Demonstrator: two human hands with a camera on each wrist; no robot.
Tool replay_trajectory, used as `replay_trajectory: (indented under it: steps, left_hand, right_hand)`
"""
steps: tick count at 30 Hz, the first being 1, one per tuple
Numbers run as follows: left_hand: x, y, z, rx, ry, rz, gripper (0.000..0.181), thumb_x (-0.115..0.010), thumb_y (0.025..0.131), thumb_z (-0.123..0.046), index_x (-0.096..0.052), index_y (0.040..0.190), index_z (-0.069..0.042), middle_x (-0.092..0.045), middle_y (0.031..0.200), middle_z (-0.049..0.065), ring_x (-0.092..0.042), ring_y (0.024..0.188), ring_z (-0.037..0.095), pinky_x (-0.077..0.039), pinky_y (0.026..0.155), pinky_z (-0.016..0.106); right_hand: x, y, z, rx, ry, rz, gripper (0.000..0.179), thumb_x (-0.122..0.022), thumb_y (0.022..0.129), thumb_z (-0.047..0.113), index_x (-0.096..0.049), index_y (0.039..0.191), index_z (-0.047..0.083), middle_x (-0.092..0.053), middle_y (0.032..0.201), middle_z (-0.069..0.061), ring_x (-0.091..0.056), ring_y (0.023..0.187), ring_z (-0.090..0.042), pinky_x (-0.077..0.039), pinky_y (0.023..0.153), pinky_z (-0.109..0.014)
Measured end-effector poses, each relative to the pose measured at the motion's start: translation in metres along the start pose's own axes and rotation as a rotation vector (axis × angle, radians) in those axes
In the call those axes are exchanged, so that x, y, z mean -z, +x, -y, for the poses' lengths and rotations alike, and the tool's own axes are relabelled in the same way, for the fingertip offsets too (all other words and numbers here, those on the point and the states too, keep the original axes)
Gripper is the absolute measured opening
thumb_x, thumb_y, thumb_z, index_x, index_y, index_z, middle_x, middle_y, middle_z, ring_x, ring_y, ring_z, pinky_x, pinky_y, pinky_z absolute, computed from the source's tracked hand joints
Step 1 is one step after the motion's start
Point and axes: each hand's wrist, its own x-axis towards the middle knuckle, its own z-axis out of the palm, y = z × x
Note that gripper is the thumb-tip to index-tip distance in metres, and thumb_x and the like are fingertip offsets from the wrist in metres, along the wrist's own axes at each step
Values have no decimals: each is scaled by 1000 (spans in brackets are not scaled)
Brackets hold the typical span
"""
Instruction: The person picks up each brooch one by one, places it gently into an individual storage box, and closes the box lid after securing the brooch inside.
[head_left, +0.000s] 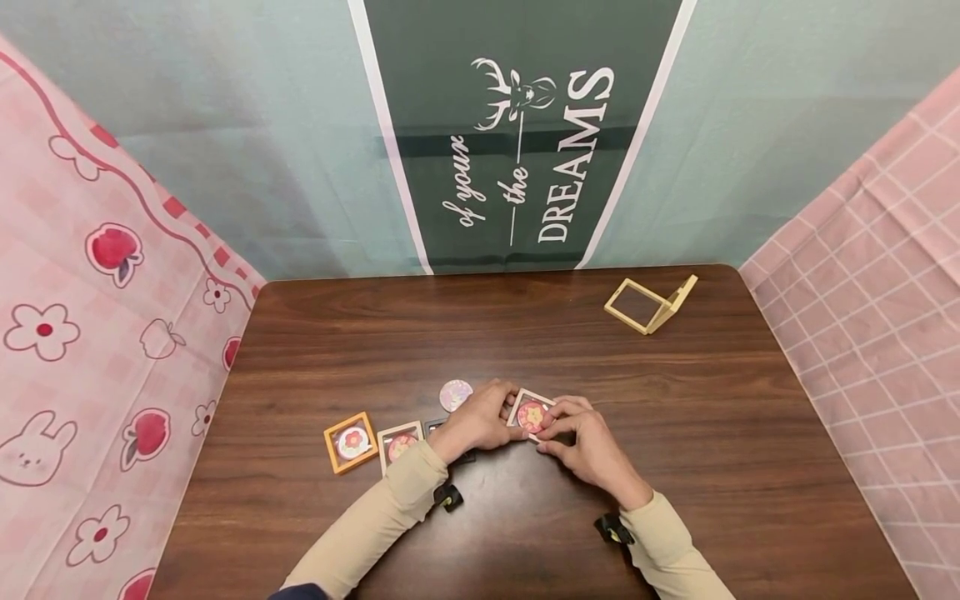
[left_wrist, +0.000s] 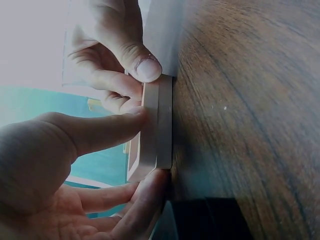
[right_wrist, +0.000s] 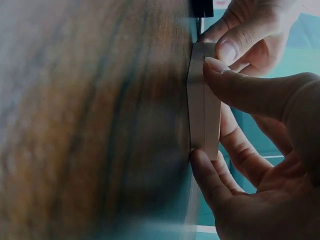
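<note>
Both hands meet at a small pale cream square display frame [head_left: 521, 398] near the middle of the table. Under its clear window sits a red disc [head_left: 532, 417] with a yellow flower. My left hand [head_left: 483, 415] holds the frame's left side between thumb and fingers. On the other side my right hand [head_left: 588, 440] pinches the right edge, its fingers partly covering the window. In the left wrist view the frame [left_wrist: 157, 127] shows edge-on, close against the tabletop, with a seam along its side. The right wrist view shows the same seamed edge [right_wrist: 202, 100], thumb against its near side.
Left of the hands lie an orange frame [head_left: 331, 440], another pale frame [head_left: 385, 450] and a dark frame [head_left: 435, 426] partly hidden by the left arm. A pinkish disc [head_left: 455, 394] lies just beyond. An unfolded yellow frame [head_left: 613, 307] stands at the back right. Cloth hangings surround the table.
</note>
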Motion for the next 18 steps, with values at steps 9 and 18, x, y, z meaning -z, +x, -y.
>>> replay_trajectory:
  steps: [9, 18]
  left_hand:
    - [4, -5, 4, -31, -28, -23, 59, -92, 84, -25, -66, 134, -6, -65, 114, 3, -62, 92, 10, -52, 78, 22]
    - [27, -15, 14, -17, 25, -104, 51, -87, 89, -25, -67, 132, -6, -67, 117, 5, -65, 98, 17, -55, 83, 31]
  right_hand:
    - [3, 6, -2, -5, -36, 51, 20, -97, 71, 2, -85, 81, 14, -74, 97, -1, -63, 109, -25, -51, 96, -45]
    - [6, 17, -5, -36, -87, 91, 27, -98, 74, 8, -84, 95, 15, -73, 110, -2, -65, 108, -25, -53, 95, -47]
